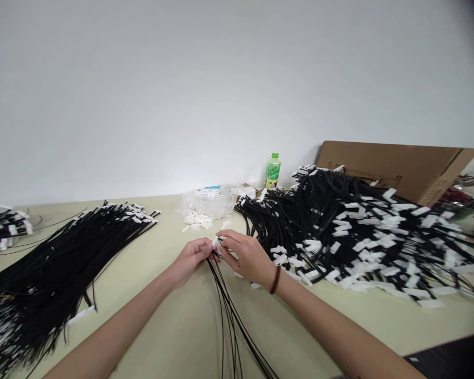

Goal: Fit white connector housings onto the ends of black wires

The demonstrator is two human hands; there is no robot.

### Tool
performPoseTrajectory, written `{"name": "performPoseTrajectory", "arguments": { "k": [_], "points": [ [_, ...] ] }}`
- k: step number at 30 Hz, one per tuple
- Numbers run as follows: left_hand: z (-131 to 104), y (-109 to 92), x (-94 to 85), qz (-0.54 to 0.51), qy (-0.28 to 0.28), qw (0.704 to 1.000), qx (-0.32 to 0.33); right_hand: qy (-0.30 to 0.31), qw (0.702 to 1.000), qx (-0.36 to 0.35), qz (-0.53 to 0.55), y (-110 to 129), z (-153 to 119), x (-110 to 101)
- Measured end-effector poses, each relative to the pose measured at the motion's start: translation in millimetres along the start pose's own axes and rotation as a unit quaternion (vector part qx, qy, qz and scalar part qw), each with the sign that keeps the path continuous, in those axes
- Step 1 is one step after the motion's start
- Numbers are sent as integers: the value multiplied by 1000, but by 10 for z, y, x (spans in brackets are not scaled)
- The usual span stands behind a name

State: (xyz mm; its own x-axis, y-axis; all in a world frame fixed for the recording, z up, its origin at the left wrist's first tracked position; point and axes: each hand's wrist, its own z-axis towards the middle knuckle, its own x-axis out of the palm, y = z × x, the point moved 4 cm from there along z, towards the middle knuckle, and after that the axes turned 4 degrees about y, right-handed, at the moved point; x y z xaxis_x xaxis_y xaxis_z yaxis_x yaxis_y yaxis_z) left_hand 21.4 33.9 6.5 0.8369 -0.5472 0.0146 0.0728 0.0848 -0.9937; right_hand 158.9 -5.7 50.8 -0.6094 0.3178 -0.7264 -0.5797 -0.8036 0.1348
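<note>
Pinching a white connector [215,241], your left hand [193,259] partly hides it; your right hand [253,256] curls at its side, though whether it grips anything is impossible to tell. Black cables [234,316] trail below your hands, their lower ends cut off. Beyond your left hand, a clear bag [217,206] contains small white pieces [199,217], others loose before it. Beyond your right hand, a green-capped bottle [272,171] has contents hard to make out.
</note>
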Motion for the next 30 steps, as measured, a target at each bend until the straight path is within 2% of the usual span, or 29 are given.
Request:
{"name": "performPoseTrajectory", "arguments": {
  "k": [30],
  "points": [
    [-4, -22, 10, -13, -3, 1000, -2, 6, 1000, -1, -7, 4, 5, -4]
  ]
}}
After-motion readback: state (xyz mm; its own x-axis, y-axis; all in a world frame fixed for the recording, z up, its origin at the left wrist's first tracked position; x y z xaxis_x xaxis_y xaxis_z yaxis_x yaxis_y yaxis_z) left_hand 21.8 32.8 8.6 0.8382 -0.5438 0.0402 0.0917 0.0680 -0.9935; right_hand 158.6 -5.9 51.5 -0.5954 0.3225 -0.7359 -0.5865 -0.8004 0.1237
